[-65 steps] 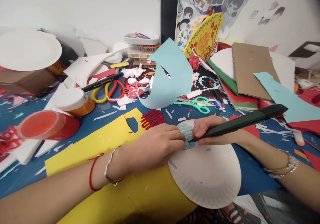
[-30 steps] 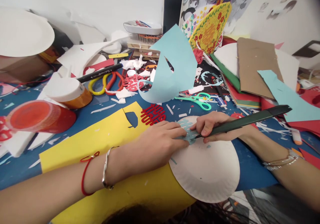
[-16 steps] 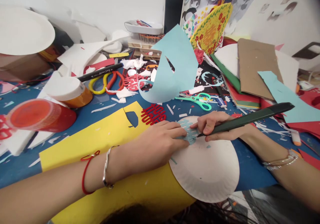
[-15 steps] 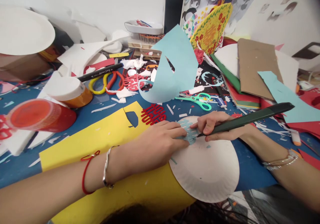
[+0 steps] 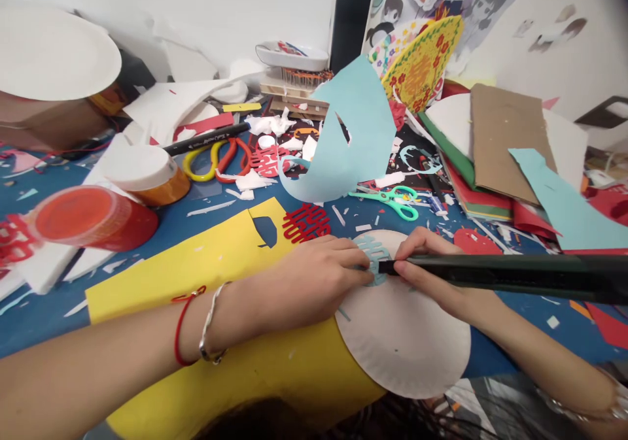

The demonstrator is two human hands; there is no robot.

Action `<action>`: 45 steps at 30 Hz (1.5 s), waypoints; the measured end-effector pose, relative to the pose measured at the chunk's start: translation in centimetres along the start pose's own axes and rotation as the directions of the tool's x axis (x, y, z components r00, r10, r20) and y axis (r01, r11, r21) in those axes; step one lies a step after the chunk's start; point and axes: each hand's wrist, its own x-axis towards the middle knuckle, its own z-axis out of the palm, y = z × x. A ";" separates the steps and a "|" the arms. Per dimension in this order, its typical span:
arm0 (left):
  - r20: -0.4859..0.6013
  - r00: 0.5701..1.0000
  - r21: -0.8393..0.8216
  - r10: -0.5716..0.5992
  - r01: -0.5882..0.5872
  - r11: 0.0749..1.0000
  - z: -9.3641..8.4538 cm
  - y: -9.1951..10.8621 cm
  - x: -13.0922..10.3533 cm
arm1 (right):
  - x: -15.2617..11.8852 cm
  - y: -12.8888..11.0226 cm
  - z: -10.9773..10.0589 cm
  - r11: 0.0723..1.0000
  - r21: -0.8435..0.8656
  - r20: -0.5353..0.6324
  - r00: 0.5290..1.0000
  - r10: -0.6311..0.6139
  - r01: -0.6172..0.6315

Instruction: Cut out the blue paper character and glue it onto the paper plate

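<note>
A white paper plate [image 5: 412, 355] lies partly over a yellow sheet of card [image 5: 196, 270]. On the plate is a light blue paper cut-out [image 5: 373, 249] of a character with many slits. My left hand [image 5: 314, 283] lies across the card and plate, its fingers resting flat on the cut-out's left side. In my right hand [image 5: 436, 280] is a dark utility knife [image 5: 510, 273], pinched near its front end. The knife's tip is over the right side of the cut-out; I cannot make out the blade. A red cut-out [image 5: 308, 223] of similar shape sits just beyond my left hand.
Turquoise scissors [image 5: 402, 203] and a curled light blue sheet [image 5: 350, 152] lie beyond the plate. To the left stand a red jar [image 5: 98, 218] and an orange jar [image 5: 147, 172]. Brown cardboard [image 5: 510, 139] leans on coloured paper at the right. Paper scraps cover the blue tabletop [image 5: 216, 231].
My right hand has turned the knife from a slant to nearly level, its rear end now reaching the right edge. My left hand stays on the cut-out. The view has shifted slightly.
</note>
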 end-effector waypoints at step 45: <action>0.105 0.994 0.093 -0.027 0.017 0.996 0.4 0.2 0.2 | -5.4 -1.5 7.5 0.926 -0.359 -0.540 0.835 -0.102 -0.118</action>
